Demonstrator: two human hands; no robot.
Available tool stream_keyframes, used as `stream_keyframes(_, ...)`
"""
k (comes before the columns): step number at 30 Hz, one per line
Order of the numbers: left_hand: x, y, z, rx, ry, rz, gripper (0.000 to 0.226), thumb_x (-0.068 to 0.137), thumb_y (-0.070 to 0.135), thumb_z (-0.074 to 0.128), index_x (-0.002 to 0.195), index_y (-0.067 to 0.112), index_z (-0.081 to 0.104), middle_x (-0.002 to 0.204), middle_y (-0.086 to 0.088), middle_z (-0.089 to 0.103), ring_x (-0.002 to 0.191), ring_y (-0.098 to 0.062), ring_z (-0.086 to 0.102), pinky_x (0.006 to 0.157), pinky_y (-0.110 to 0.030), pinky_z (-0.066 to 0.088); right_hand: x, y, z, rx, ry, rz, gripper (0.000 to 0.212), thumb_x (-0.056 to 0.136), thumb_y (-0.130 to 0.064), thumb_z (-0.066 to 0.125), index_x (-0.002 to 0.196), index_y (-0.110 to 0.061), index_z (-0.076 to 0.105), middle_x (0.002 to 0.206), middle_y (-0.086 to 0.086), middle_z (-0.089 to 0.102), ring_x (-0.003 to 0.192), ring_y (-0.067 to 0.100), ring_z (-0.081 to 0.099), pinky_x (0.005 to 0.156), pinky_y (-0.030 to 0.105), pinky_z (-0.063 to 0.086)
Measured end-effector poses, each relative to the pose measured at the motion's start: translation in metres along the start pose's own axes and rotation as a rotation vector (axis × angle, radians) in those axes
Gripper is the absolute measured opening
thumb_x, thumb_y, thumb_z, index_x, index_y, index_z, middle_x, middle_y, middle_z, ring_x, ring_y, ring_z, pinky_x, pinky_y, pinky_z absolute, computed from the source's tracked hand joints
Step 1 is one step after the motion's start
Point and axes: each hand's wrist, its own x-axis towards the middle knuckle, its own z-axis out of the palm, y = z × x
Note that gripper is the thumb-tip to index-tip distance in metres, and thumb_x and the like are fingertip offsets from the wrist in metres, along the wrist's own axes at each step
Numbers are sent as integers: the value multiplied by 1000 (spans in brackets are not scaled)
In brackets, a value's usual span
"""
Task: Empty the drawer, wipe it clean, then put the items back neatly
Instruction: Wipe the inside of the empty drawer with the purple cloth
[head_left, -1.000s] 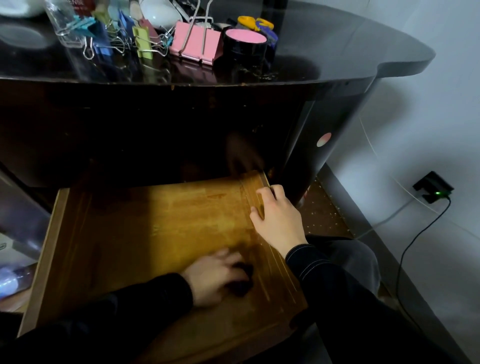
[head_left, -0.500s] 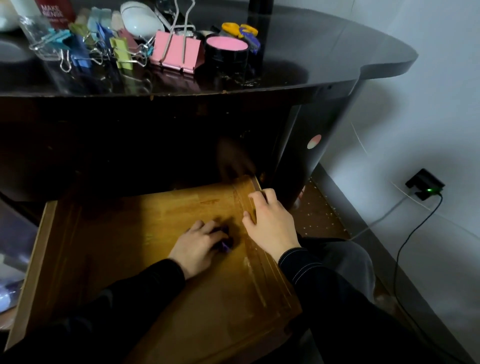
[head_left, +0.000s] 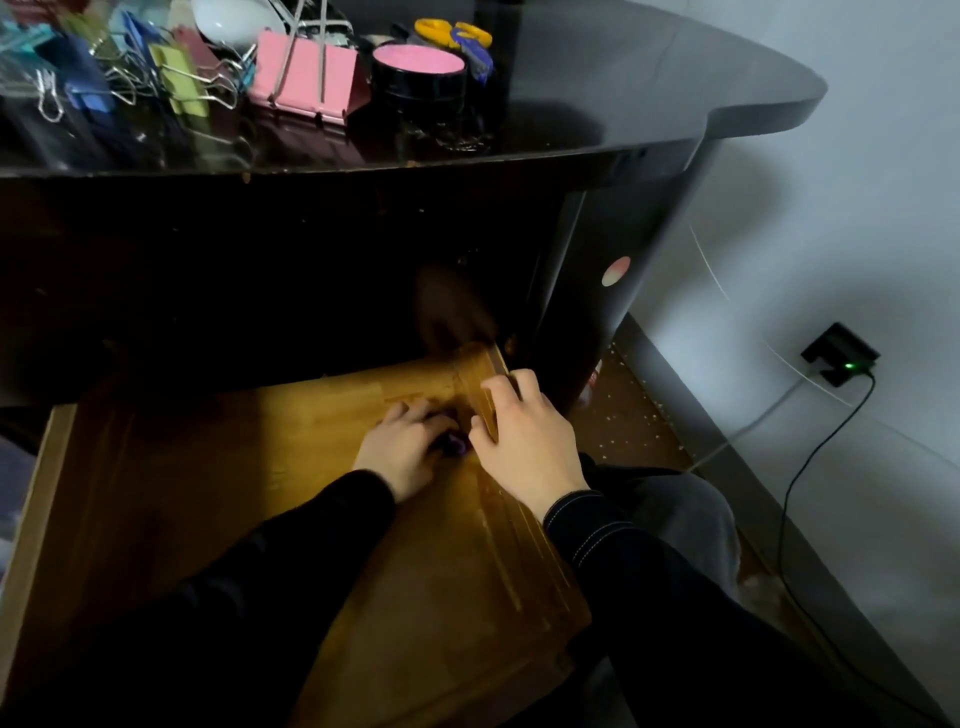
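Note:
The wooden drawer (head_left: 208, 493) is pulled out below the dark desk, and its bare floor shows. My left hand (head_left: 405, 449) presses a small dark purple cloth (head_left: 454, 446) onto the drawer floor near the far right corner. My right hand (head_left: 524, 436) grips the drawer's right side wall (head_left: 519, 561), fingers curled over its top edge. On the desk top lie the taken-out items: a large pink binder clip (head_left: 306, 78), several smaller coloured binder clips (head_left: 156, 78), a black round tin with a pink lid (head_left: 420, 73) and yellow-and-blue scissors (head_left: 460, 36).
The glossy black desk top (head_left: 649, 104) overhangs the drawer. A white wall stands to the right, with a black plug showing a green light (head_left: 841, 361) and a cable running down to the floor. My knee in grey trousers (head_left: 685, 514) is right of the drawer.
My left hand has slid the cloth from the front right of the drawer floor back toward the far right corner, beside my right hand. My right hand has stayed on the side wall.

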Motion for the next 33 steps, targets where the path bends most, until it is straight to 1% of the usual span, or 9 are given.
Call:
stream_keyframes(2,6,7,2,1,42,-123,44,94,26,56,138,33,52,134,2,48,114,-26,43,91,-40,49,0,-1,-1,0,3,-2,36,98,-42,52,128,-21,46,128,3,41,99,22,60,71,34,58)
stream_keyframes(4,-5,19,5,67,40,-100,48,94,25,55,141,31,49,136,2,45,116,-26,42,91,-39,49,0,-1,-2,-3,-2,-2,38,98,-42,52,129,-21,46,129,4,41,101,23,60,72,35,58)
stream_keyframes(8,-65,34,8,26,-118,212,51,91,22,52,140,35,47,139,6,39,119,-22,41,89,-38,48,0,-3,-2,-13,-7,0,39,98,-42,51,130,-20,46,128,4,41,99,23,60,71,36,58)
stream_keyframes(12,-119,36,12,-27,-302,518,46,92,25,48,136,39,46,133,10,40,112,-19,41,74,-33,43,0,-1,0,-22,-2,-5,40,98,-42,50,131,-20,47,130,3,41,96,21,60,67,32,57)
stream_keyframes(18,-40,15,3,18,-65,163,46,96,25,51,140,38,49,144,5,42,121,-24,43,93,-41,49,1,1,2,-18,0,2,39,97,-42,51,129,-20,47,129,4,42,97,23,60,67,33,56)
stream_keyframes(24,-1,21,4,38,30,-157,48,93,23,56,140,32,50,137,1,46,117,-27,42,93,-40,49,0,-2,-1,-17,-12,-5,37,97,-41,52,127,-20,47,127,4,41,98,23,60,70,35,58)
stream_keyframes(27,-38,40,12,40,-26,22,53,92,22,54,143,32,46,141,2,41,120,-26,39,93,-41,47,0,-3,-4,-25,-21,1,38,98,-40,51,129,-19,46,128,5,41,99,24,59,72,38,58)
stream_keyframes(31,-114,48,23,-11,-217,436,48,91,28,49,138,36,45,134,6,41,111,-22,41,80,-36,41,0,-4,-4,-24,-22,-2,39,98,-40,49,131,-18,46,129,4,41,96,21,59,70,36,58)
stream_keyframes(33,-129,42,22,-42,-290,527,48,90,28,51,136,37,45,129,8,43,105,-20,41,74,-35,40,0,-3,-3,-23,-22,-2,41,99,-41,49,133,-18,46,131,4,40,96,20,59,70,34,58)
